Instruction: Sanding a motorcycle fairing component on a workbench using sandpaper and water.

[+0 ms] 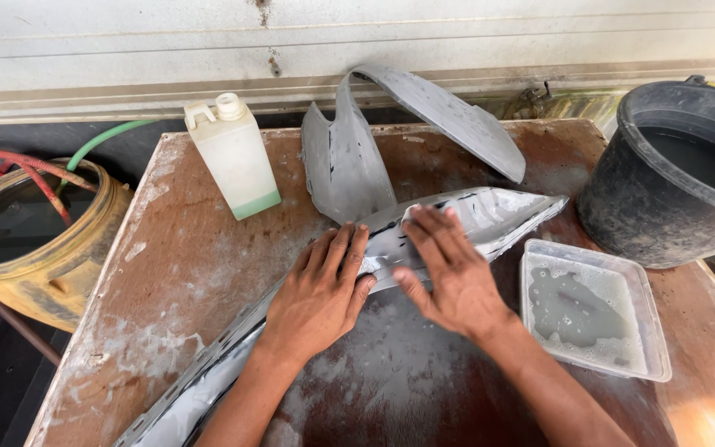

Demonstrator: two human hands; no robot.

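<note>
Left hand (pixel 318 294) lies flat, fingers spread, pressing on the long grey panel (pixel 457 217); right hand (pixel 448 271) likewise open, palm down on the same panel just beside it; the panel runs diagonally across the wet brown table (pixel 184 273) under both hands; beyond stands a second curved grey panel (pixel 349 157).

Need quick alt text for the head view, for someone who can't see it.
Both hands, left hand and right hand, press flat on a long grey panel lying across a wet wooden table. A plastic tray of soapy water sits to the right.
</note>
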